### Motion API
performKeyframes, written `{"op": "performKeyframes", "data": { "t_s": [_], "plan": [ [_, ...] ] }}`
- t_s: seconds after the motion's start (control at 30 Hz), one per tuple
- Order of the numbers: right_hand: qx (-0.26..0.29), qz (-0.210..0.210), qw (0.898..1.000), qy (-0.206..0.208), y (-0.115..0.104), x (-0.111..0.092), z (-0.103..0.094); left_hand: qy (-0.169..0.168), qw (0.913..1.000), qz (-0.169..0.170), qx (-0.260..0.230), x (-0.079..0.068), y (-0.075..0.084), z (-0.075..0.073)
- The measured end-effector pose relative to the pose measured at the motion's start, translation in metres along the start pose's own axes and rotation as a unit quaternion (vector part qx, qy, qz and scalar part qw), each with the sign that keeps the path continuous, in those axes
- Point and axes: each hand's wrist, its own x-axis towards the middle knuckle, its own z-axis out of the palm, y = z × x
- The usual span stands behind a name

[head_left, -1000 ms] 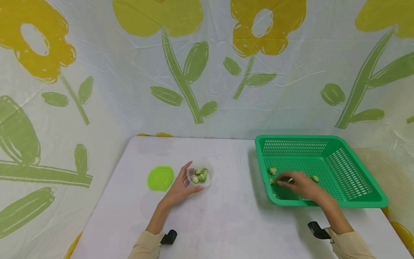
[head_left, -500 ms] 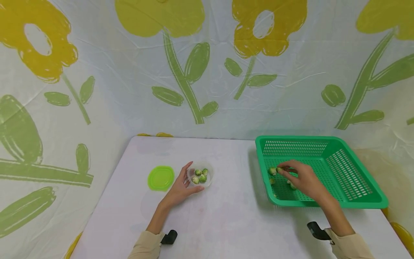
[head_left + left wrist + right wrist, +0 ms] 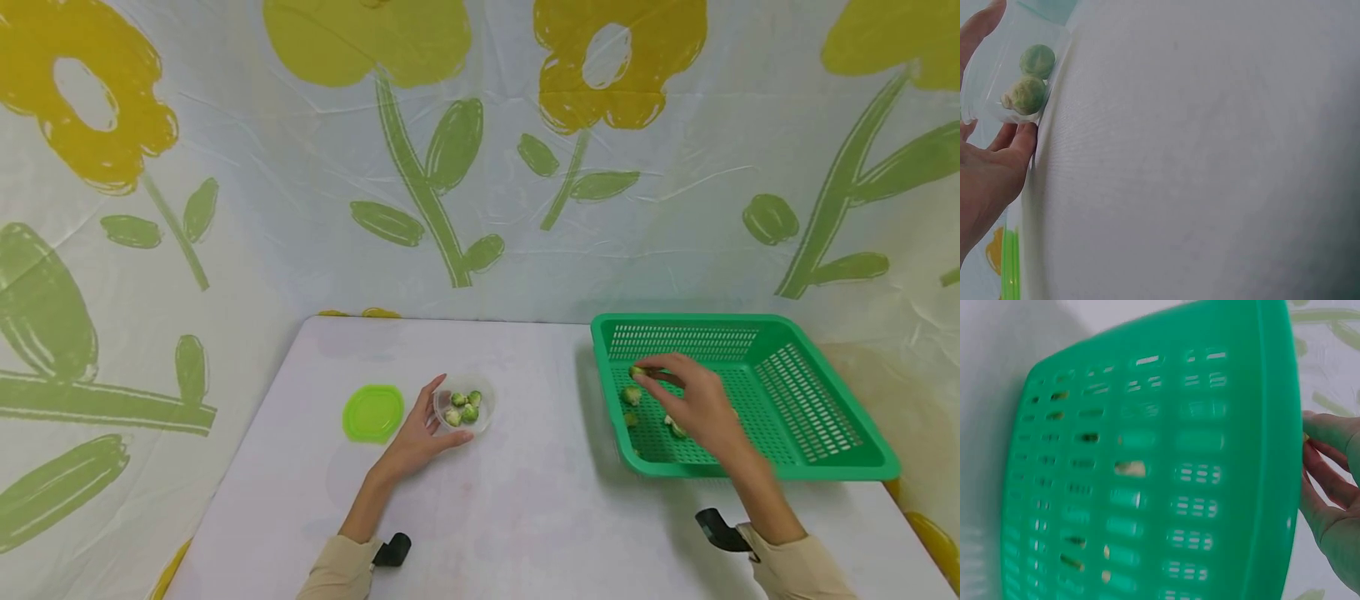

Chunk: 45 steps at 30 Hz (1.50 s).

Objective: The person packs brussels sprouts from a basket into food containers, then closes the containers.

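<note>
In the head view, my left hand (image 3: 414,438) is round the near left side of a clear plastic container (image 3: 489,398), thumb and fingers spread along its wall. Several Brussels sprouts (image 3: 469,413) lie inside it; two sprouts (image 3: 1030,95) show through the wall in the left wrist view. Over the left part of a green plastic basket (image 3: 765,472), my right hand (image 3: 703,404) pinches one Brussels sprout (image 3: 637,372) between thumb and fingertips. Below that hand a few more sprouts (image 3: 631,395) rest on the basket floor. The basket wall (image 3: 1147,450) hides most of them in the right wrist view.
A bright green lid (image 3: 372,413) lies flat on the white table (image 3: 510,517), left of the container. The basket stands at the table's right side, its walls raised around the sprouts. A flower-printed sheet (image 3: 315,167) hangs behind the table.
My right hand has moved up and away within the basket, now raising a sprout from the others. The left hand and the container have stayed in place.
</note>
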Motion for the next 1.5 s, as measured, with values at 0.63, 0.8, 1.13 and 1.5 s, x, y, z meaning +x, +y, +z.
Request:
{"op": "performKeyframes", "data": {
  "t_s": [0.63, 0.8, 1.13, 1.5],
  "plan": [
    [0.092, 0.013, 0.995, 0.020, -0.025, 0.020, 0.038, 0.005, 0.9999, -0.009, 0.007, 0.002, -0.001, 0.000],
    [0.108, 0.021, 0.994, 0.024, -0.030, 0.026, 0.051, 0.006, 0.9999, -0.009, 0.002, 0.002, -0.003, 0.000],
    [0.164, 0.014, 0.986, 0.012, -0.042, 0.033, 0.078, 0.004, 1.0000, -0.008, 0.000, 0.002, -0.005, -0.001],
    [0.176, 0.011, 0.984, 0.016, -0.051, 0.043, 0.107, 0.003, 1.0000, -0.009, -0.001, 0.002, -0.005, -0.001]
  ]
}}
